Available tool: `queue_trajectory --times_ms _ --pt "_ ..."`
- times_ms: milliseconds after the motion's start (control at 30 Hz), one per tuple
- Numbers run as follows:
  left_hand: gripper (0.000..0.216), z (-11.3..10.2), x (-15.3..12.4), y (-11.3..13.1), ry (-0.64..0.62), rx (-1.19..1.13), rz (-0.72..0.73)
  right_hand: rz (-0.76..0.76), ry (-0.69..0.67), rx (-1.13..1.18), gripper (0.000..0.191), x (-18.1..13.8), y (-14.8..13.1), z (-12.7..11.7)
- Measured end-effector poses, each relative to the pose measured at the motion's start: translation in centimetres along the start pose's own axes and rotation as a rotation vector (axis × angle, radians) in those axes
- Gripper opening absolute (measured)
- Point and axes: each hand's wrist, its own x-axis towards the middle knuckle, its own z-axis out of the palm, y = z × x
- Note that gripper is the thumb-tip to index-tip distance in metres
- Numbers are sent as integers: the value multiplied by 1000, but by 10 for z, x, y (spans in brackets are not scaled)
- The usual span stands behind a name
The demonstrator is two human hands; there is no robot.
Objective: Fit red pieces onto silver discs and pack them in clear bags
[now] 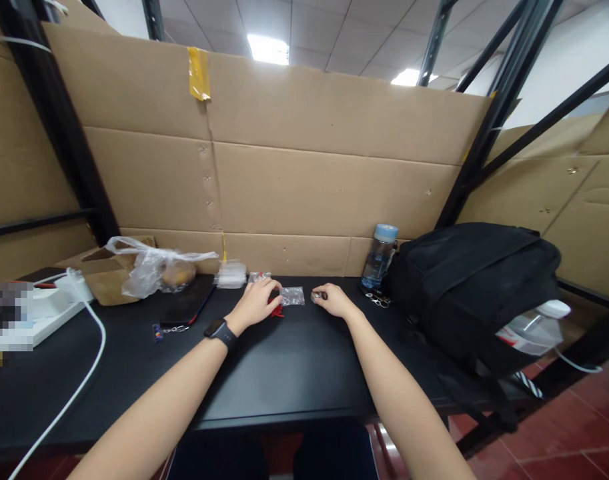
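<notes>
Red stringy material (277,311) lies by the half-curled left hand (255,304), its hold unclear, while the right hand (334,301) pinches a small shiny piece (316,295), a clear plastic packet (295,296) between them, toward the black tabletop (289,373)'s back edge.

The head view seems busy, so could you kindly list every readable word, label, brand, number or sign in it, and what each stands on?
No text can be read.
Bottle at the black backpack: red-and-white label, too blurred to read.
Blue charm: any markings too small to read.
Clear packet between the hands: no legible print.
Smartwatch: nothing legible.
</notes>
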Motion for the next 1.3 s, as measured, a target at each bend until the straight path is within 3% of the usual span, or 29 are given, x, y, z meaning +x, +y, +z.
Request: queue_trajectory --times_ms 167,400,600,700,867,967,1100,1300 --pt "21 -11 -13 -8 -171 -20 120 13 -7 17 26 -5 0 -7" --pt "11 -3 -11 9 -186 27 119 87 -6 44 38 -11 3 -14" --pt "20 -7 -11 15 -87 -55 11 81 35 108 34 -11 -1 -21" --pt "23 -10 -8 15 -26 -118 -89 57 107 245 43 -9 -8 -19" --pt "19 -15 -5 19 107 -164 -159 -71 142 668 51 -7 -45 -2" --pt "17 -16 -6 23 138 -186 -183 -153 146 805 50 -9 -71 11" --pt "20 -13 -6 25 178 -213 -186 -187 147 848 48 -14 -90 22" --pt "16 -8 -6 25 246 -148 -164 -172 148 854 46 -14 -88 24"
